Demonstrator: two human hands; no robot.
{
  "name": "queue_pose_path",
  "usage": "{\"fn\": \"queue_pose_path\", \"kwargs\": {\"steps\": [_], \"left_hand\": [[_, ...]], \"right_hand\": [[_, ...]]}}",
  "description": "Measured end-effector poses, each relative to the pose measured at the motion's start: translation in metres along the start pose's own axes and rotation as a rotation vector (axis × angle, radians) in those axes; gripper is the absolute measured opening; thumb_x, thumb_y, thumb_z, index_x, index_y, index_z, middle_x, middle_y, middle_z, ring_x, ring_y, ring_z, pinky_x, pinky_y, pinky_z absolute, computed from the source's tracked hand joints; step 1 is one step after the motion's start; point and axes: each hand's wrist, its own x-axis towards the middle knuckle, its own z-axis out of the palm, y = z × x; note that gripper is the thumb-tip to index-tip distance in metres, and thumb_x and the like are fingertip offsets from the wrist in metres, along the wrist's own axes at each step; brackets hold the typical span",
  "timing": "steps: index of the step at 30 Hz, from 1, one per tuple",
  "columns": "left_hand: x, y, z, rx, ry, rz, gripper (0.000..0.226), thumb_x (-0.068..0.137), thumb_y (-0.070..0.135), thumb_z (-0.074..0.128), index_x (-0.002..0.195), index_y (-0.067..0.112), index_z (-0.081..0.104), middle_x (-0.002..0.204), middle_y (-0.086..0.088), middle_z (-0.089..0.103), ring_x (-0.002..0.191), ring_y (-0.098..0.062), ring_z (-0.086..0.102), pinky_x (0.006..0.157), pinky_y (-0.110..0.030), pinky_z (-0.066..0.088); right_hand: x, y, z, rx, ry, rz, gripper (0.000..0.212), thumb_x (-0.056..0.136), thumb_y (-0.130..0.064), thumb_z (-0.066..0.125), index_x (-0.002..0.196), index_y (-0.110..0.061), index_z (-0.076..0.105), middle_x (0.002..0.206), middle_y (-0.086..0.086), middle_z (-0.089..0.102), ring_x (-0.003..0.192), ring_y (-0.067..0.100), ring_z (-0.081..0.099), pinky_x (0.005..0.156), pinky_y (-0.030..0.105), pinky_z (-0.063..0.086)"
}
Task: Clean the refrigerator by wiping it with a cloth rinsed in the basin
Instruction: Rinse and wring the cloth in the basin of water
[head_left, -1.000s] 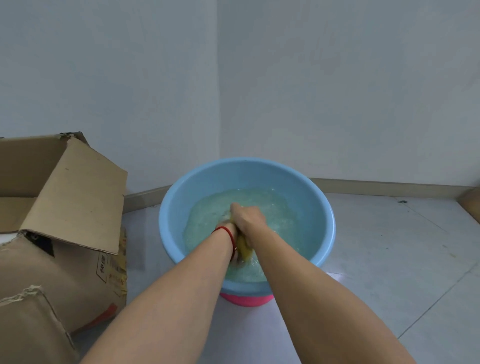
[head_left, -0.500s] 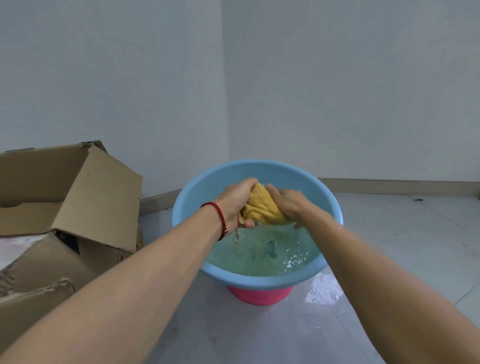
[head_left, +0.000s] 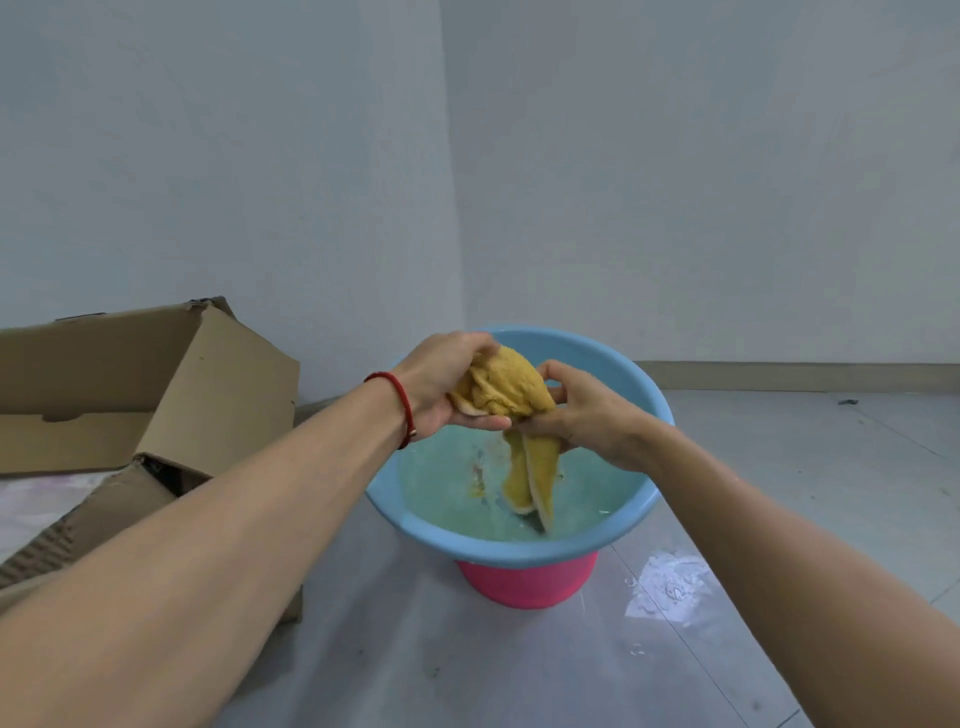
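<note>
1. Gripped in both hands: yellow cloth (head_left: 506, 395), bunched between left hand (head_left: 447, 384) and right hand (head_left: 582, 410), fingers of each curled round the wad.
2. Held above blue basin (head_left: 639, 395), clear of the greenish water (head_left: 447, 483); loose tail hanging down toward the surface, contact with it not made out.
3. Judged soft, limp and waterlogged: heavier than dry, prone to drip, no stiffness to hold any shape.
4. Judged slippery only slightly; terry nap gave purchase. Not fragile.
5. Best taken at the bunched upper mass, one hand at each end, for wringing by opposed twist.
6. Long axis near vertical, wad uppermost, tail pointed down and slightly toward the near rim.
7. Noted alongside: pink tub (head_left: 524, 584) under the basin, cardboard box (head_left: 156, 384) to the left, wet patch (head_left: 670, 582) on the floor.
</note>
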Motion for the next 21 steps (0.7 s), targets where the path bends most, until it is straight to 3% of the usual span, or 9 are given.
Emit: {"fn": "queue_pose_path", "kwargs": {"steps": [3,5,7,9,11,14,16,19,21], "left_hand": [[-0.005,-0.031,-0.018,0.098,0.059,-0.118,0.043,0.071,0.006,0.055,0.112,0.002,0.065,0.112,-0.017,0.063,0.093,-0.032,0.065,0.074,-0.055,0.063],[-0.012,-0.051,-0.015,0.368,-0.076,-0.157,0.054,0.062,0.010,0.059,0.115,0.007,0.067,0.110,-0.009,0.069,0.097,-0.025,0.065,0.090,-0.059,0.058],[-0.016,-0.063,0.000,0.529,-0.188,-0.130,0.055,0.069,0.023,0.074,0.122,0.026,0.064,0.115,0.003,0.072,0.103,-0.016,0.067,0.096,-0.057,0.053],[-0.009,-0.075,0.010,0.537,-0.155,-0.031,0.060,0.066,0.042,0.085,0.121,0.037,0.060,0.111,0.010,0.074,0.101,-0.013,0.071,0.089,-0.054,0.059],[0.002,-0.086,0.016,0.451,-0.076,0.083,0.069,0.065,0.042,0.089,0.124,0.033,0.055,0.105,0.010,0.073,0.088,-0.015,0.071,0.080,-0.054,0.063],[0.016,-0.088,0.025,0.202,-0.022,0.134,0.061,0.079,0.004,0.082,0.128,0.011,0.048,0.097,-0.005,0.063,0.069,-0.016,0.062,0.075,-0.058,0.063],[0.020,-0.076,0.030,0.193,0.003,0.180,0.045,0.086,-0.011,0.068,0.124,0.006,0.052,0.091,-0.010,0.063,0.062,-0.018,0.064,0.064,-0.049,0.065],[0.026,-0.058,0.026,0.512,0.034,0.448,0.032,0.084,-0.012,0.062,0.106,0.009,0.070,0.089,-0.008,0.068,0.066,-0.023,0.071,0.050,-0.035,0.059],[0.029,-0.052,0.020,0.997,0.063,0.758,0.024,0.079,-0.005,0.060,0.093,0.012,0.068,0.083,-0.002,0.058,0.069,-0.028,0.065,0.051,-0.034,0.051]], "right_hand": [[0.003,0.002,-0.007,0.059,0.115,0.006,0.028,0.085,0.008,0.074,0.107,-0.007,0.064,0.100,0.017,0.077,0.083,0.028,0.075,0.066,0.036,0.059],[0.004,-0.001,-0.005,0.136,0.170,-0.002,0.032,0.085,0.011,0.069,0.111,-0.006,0.068,0.098,0.017,0.074,0.078,0.025,0.072,0.066,0.034,0.058],[0.006,-0.003,-0.004,0.247,0.183,-0.002,0.034,0.086,0.014,0.064,0.114,-0.006,0.068,0.094,0.017,0.070,0.076,0.025,0.070,0.066,0.034,0.058],[0.006,-0.004,-0.002,0.384,0.117,0.025,0.032,0.088,0.014,0.058,0.118,0.003,0.067,0.098,0.021,0.070,0.081,0.026,0.069,0.072,0.035,0.059],[0.002,-0.004,-0.003,0.512,0.032,0.040,0.036,0.089,0.013,0.053,0.124,0.015,0.061,0.108,0.025,0.067,0.094,0.030,0.066,0.083,0.036,0.058],[-0.010,-0.002,-0.019,0.715,-0.156,-0.011,0.042,0.087,-0.001,0.054,0.126,0.015,0.057,0.118,0.025,0.062,0.107,0.036,0.059,0.097,0.041,0.048],[-0.016,0.000,-0.031,0.879,-0.204,0.014,0.035,0.086,-0.018,0.057,0.115,0.000,0.066,0.109,0.014,0.066,0.096,0.028,0.065,0.087,0.038,0.053],[-0.014,0.016,-0.018,0.845,-0.012,0.066,0.017,0.096,-0.029,0.062,0.101,-0.014,0.067,0.103,0.009,0.063,0.080,0.023,0.066,0.068,0.037,0.058],[-0.011,0.026,0.005,0.829,-0.068,0.132,0.041,0.101,-0.043,0.060,0.122,-0.008,0.065,0.114,0.018,0.063,0.092,0.031,0.068,0.076,0.050,0.061]]}}
